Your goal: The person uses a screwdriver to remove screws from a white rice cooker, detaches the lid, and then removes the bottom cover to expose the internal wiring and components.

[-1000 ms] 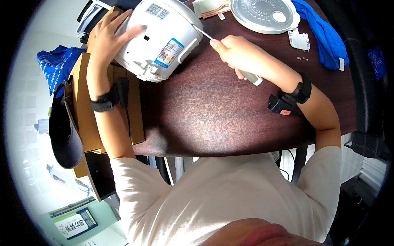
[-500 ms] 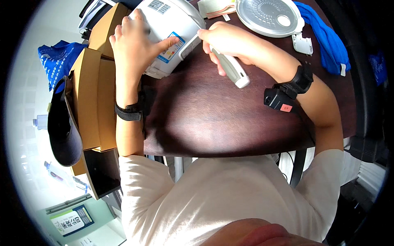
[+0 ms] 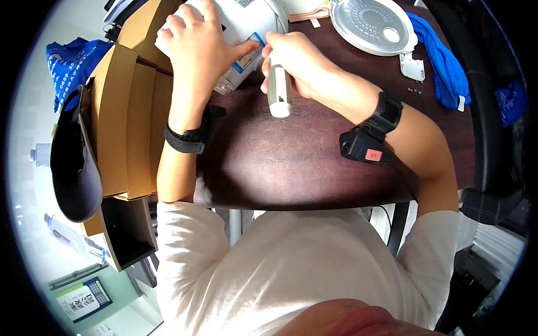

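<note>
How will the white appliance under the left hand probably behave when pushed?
The white appliance will likely feel stiff, because its shell looks like hard plastic. It may rock, since its body looks rounded. Its smooth surface may be slippery.

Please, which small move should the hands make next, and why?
Perhaps press the left hand firmly against the white appliance: this hand is spread across the casing, while the right hand grips the grey-and-white tool handle close beside it, so a steadier appliance may help.
</note>
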`<state>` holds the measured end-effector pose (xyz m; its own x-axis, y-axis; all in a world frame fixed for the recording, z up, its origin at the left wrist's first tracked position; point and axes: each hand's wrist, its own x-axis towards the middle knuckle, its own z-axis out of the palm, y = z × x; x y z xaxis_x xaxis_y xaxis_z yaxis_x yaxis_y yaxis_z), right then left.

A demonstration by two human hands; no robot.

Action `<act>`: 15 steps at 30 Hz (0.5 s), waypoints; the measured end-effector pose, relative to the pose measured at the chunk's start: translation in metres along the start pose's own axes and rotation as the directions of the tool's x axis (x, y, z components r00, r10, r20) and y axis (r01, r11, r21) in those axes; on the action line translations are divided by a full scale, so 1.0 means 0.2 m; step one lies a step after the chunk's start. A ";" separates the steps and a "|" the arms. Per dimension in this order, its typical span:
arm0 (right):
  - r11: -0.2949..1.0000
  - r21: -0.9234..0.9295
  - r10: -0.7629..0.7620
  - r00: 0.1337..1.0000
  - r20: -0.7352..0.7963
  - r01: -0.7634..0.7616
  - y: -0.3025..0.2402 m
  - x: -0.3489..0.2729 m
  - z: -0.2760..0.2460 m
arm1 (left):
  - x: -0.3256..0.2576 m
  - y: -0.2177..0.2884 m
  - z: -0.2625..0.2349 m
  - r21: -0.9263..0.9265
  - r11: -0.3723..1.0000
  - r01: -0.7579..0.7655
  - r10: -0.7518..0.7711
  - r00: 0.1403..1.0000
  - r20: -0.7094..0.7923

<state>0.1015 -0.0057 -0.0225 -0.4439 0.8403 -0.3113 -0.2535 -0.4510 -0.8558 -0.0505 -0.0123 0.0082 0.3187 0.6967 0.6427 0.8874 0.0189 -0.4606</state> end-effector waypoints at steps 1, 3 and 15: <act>1.000 -0.002 0.009 1.000 0.020 -0.009 0.01 0.01 0.00 | -0.01 0.00 0.01 0.023 1.000 0.015 -0.015 1.000 0.016; 1.000 -0.006 0.026 0.998 0.058 -0.025 0.03 0.05 -0.03 | -0.03 -0.01 0.01 0.067 0.997 0.043 -0.046 0.998 0.044; 0.992 -0.125 0.027 0.984 0.177 -0.005 0.05 0.06 -0.19 | 0.07 -0.19 0.05 -0.216 0.958 0.188 -0.160 0.977 0.142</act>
<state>0.1270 0.0110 -0.0506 -0.5960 0.7610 -0.2562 -0.1418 -0.4137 -0.8993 -0.0845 0.0036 0.0280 0.1221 0.7793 0.6147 0.9821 -0.0054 -0.1882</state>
